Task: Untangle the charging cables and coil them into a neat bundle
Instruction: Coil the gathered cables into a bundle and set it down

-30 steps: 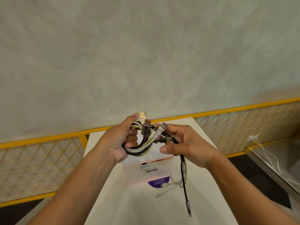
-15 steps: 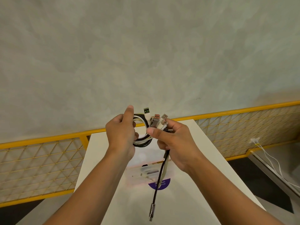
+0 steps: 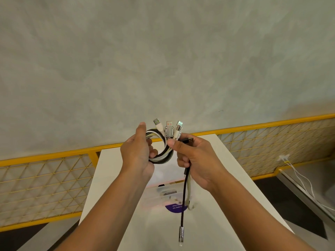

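Now that the USB plugs have swung upright mid-frame, left hand grips the cable coil, right hand pinches the loose tails above the worktop, so coiling's unfinished imo.

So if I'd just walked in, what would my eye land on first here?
Most likely the coil of black and white cables held up mid-frame between the left hand and the right hand, with USB plugs fanning out of its top. Next, the black cable hanging from the right hand's grip over the white table, ending in a metal plug. Behind runs a bright yellow railing.
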`<state>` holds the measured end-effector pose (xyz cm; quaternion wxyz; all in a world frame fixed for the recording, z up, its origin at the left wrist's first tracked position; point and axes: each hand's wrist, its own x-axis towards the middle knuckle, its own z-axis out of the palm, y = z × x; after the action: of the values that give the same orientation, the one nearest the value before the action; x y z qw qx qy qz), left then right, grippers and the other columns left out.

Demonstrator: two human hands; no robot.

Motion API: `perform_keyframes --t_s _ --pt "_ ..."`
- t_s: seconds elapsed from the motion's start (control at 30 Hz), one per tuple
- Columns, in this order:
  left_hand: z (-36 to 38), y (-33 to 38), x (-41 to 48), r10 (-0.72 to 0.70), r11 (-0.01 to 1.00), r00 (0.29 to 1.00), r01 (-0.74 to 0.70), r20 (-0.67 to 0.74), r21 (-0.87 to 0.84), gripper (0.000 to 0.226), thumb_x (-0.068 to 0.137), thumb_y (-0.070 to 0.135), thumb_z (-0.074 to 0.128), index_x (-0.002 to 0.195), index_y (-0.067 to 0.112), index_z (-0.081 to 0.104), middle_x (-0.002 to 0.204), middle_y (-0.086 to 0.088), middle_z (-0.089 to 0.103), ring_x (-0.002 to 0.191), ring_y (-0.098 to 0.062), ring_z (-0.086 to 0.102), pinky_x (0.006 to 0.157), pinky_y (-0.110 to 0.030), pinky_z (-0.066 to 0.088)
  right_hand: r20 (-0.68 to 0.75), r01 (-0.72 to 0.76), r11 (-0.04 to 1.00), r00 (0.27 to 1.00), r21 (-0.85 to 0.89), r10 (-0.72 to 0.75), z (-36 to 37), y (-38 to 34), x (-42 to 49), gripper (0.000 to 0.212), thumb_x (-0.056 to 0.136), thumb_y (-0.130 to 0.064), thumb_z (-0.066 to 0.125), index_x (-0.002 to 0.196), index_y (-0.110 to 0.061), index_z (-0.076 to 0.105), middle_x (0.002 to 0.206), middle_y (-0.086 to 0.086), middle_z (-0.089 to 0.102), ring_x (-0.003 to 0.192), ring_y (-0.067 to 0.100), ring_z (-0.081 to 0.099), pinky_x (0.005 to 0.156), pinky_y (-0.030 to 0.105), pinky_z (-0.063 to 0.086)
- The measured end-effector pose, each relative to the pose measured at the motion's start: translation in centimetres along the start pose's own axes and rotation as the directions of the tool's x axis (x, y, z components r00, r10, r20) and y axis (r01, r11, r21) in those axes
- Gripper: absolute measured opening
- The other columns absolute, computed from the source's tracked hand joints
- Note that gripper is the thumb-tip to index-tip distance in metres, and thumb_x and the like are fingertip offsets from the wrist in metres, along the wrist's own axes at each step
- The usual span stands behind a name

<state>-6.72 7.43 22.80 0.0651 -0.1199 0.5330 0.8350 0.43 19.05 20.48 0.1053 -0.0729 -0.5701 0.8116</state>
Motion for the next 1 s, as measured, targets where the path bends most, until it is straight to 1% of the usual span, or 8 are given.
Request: perform_keyframes --t_s 0.27,0.43,0.57,0.63,0.7,0.8,0.9,1.0 --pt "0.3 -0.1 -0.6 -0.024 0.998 1.0 0.023 -0.012 -0.054 0.038 0.095 0.037 0.065 0.072 0.011 0.049 0.062 -0.002 0.039 0.035 -0.01 0.029 0.036 -0.019 0.029 -0.044 -0.023 0.943 0.999 -0.333 0.009 0.8 0.1 -0.2 0.046 0.102 -0.046 0.05 0.093 -0.001 0.057 0.056 -0.002 0.025 0.052 0.015 0.02 0.052 0.032 0.021" --pt "0.2 -0.2 -0.9 -0.012 0.999 0.999 0.009 -0.051 -0.042 0.042 0.096 0.043 0.061 0.073 0.011 0.049 0.063 -0.002 0.042 0.038 -0.01 0.033 0.038 -0.021 0.032 -0.018 -0.083 0.943 0.996 -0.323 0.082 1.2 -0.8 -0.2 0.029 0.106 -0.033 0.044 0.099 -0.008 0.058 0.065 0.011 0.029 0.05 0.013 0.021 0.053 0.031 0.018" --pt "0.4 -0.7 -1.1 -0.012 1.0 0.998 0.012 -0.06 -0.005 0.045 0.096 0.051 0.058 0.074 0.011 0.055 0.067 -0.003 0.049 0.048 -0.014 0.039 0.049 -0.027 0.04 0.086 0.014 0.894 0.996 -0.448 0.027 1.3 -1.0 -0.3 0.015 0.102 -0.036 0.053 0.097 -0.024 0.06 0.055 -0.013 0.043 0.046 0.007 0.036 0.053 0.022 0.024" --pt "0.2 -1.1 -1.3 -0.025 1.0 1.0 0.025 0.001 -0.002 0.048 0.095 0.054 0.057 0.075 0.01 0.056 0.065 -0.002 0.048 0.049 -0.014 0.039 0.051 -0.028 0.042 0.078 0.108 0.778 0.994 -0.619 -0.075 1.4 -0.4 -0.1 0.018 0.101 -0.045 0.052 0.104 -0.031 0.062 0.066 -0.023 0.06 0.061 -0.002 0.058 0.062 0.019 0.04" --pt "-0.3 -1.5 -1.5 -0.06 0.998 0.992 0.059 0.115 0.012 0.051 0.095 0.057 0.053 0.078 0.009 0.058 0.059 -0.001 0.044 0.048 -0.013 0.038 0.054 -0.029 0.047 0.031 0.118 0.707 0.99 -0.697 -0.135 0.9 0.2 0.4 0.019 0.103 -0.04 0.052 0.11 -0.026 0.063 0.088 -0.014 0.067 0.086 0.005 0.064 0.08 0.03 0.051" --pt "-1.7 -1.5 -1.2 -0.153 0.978 0.937 0.099 0.313 0.183 0.062 0.089 0.065 0.049 0.091 0.005 0.066 0.058 -0.002 0.049 0.052 -0.014 0.047 0.076 -0.038 0.057 -0.009 0.053 0.703 0.996 -0.71 -0.084 -0.1 0.3 0.5 0.017 0.104 -0.03 0.049 0.099 -0.021 0.062 0.085 -0.001 0.063 0.08 0.016 0.059 0.078 0.035 0.048" --pt "-3.2 -0.7 -0.3 -0.216 0.895 0.876 0.001 0.432 0.445 0.074 0.071 0.072 0.059 0.113 0.012 0.065 0.079 -0.002 0.069 0.071 -0.018 0.065 0.087 -0.043 0.057 0.083 0.051 0.646 0.996 -0.761 0.019 -1.1 0.3 0.5 0.019 0.104 -0.028 0.049 0.101 -0.015 0.063 0.085 0.008 0.063 0.076 0.014 0.053 0.076 0.036 0.044" --pt "-4.2 0.1 0.8 -0.061 0.678 0.801 -0.405 0.596 0.613 0.095 0.063 0.074 0.073 0.145 0.039 0.039 0.123 0.014 0.064 0.108 -0.01 0.065 0.1 -0.041 0.051 0.2 0.111 0.532 0.973 -0.84 0.113 -1.9 0.0 0.3 0.019 0.103 -0.025 0.05 0.103 -0.013 0.064 0.087 0.01 0.065 0.077 0.019 0.056 0.075 0.038 0.046"
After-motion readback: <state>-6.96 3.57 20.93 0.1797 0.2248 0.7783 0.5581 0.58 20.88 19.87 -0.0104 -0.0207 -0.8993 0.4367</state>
